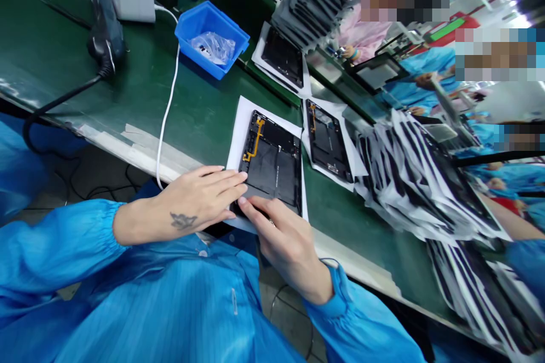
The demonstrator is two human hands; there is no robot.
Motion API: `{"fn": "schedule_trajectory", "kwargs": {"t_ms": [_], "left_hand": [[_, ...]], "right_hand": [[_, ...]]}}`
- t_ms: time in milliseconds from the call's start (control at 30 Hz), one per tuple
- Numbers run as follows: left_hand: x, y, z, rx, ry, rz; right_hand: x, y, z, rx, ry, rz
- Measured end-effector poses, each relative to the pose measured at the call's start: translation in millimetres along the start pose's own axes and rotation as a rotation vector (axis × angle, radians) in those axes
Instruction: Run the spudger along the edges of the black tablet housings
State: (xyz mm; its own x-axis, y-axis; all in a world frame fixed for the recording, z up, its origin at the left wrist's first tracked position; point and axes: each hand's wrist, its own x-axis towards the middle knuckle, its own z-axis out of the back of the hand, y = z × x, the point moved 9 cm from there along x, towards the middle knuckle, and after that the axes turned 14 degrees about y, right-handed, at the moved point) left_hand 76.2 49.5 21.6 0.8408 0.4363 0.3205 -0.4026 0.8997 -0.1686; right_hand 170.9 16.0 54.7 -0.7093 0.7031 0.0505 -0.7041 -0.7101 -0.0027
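Observation:
A black tablet back housing (276, 164) lies on a white paper sheet (238, 125) at the front of the bench. Along its left side runs an orange flex cable (254, 144). My left hand (204, 195) is laid flat, fingers stretched out, over the housing's near left corner. My right hand (285, 235) is at the near edge, its thumb and fingers bent together close to my left fingertips. A tiny shiny bit shows between the right fingers, too small to name. Both hands hide the housing's near edge.
A second housing (330, 142) lies on paper to the right, and another (283, 59) further back. Stacks of housings and sheets (409, 181) rise at the right. A blue bin (213, 39) holds a plastic bag. A white cable (170, 102) crosses the green bench near a black handheld device (104, 28). Co-workers sit beyond.

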Motion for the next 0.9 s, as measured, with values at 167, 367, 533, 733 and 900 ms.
{"fn": "schedule_trajectory", "kwargs": {"t_ms": [167, 367, 533, 733, 900], "left_hand": [[0.6, -1.3, 3.7, -0.021, -0.033, 0.021], [3.7, -3.7, 1.6, 0.055, -0.03, 0.051], [2.7, -5.0, 5.7, 0.085, -0.099, 0.054], [1.8, -4.6, 1.9, 0.077, -0.064, 0.042], [1.4, -4.4, 3.1, 0.087, -0.076, 0.042]], "right_hand": [[9.6, 19.2, 8.3, -0.186, 0.119, 0.132], [15.7, 8.7, 7.7, -0.074, 0.274, 0.142], [-2.1, -13.8, 2.2, 0.169, 0.082, -0.042], [-5.6, -7.1, -5.0, 0.18, -0.014, -0.071], [-4.5, -7.1, -4.3, 0.146, -0.021, -0.09]]}}
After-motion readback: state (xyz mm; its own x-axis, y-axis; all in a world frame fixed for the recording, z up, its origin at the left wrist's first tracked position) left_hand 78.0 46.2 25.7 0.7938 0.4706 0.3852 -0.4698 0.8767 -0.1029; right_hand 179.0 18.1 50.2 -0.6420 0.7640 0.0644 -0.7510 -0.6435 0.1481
